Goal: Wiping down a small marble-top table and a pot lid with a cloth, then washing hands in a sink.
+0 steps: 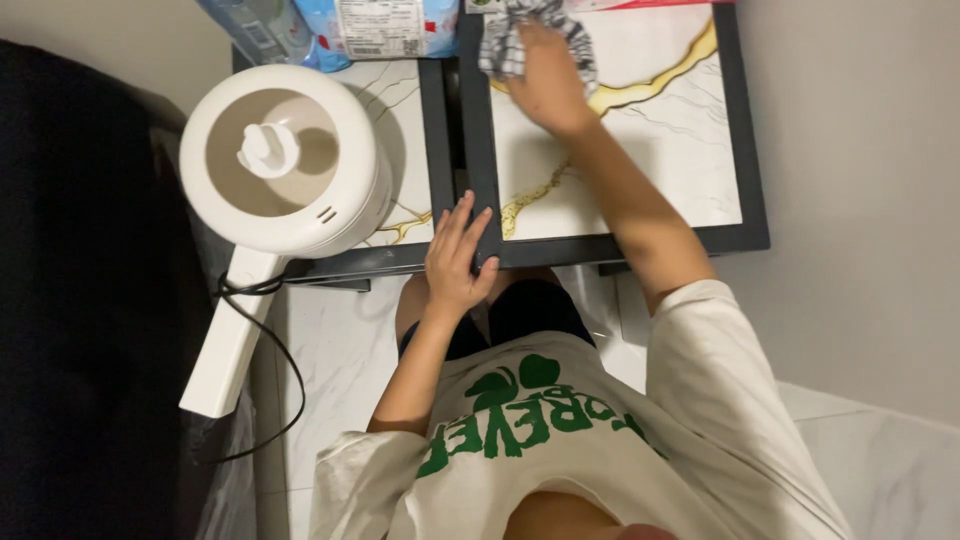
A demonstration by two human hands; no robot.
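Observation:
My right hand [545,80] presses a grey and white checked cloth [507,45] flat against the far part of a white marble-patterned tabletop with gold veins [660,150]. The fingers lie over the cloth at the top of the view. My left hand [457,262] rests with spread fingers on the black frame [482,150] at the table's near corner, holding nothing. A second, matching small table [405,120] stands directly to the left.
A white electric pot with a glass lid and a long handle [283,160] sits on the left table, its black cord [275,340] hanging to the floor. Blue plastic packages [330,25] lie at the back. A dark sofa [80,300] fills the left side.

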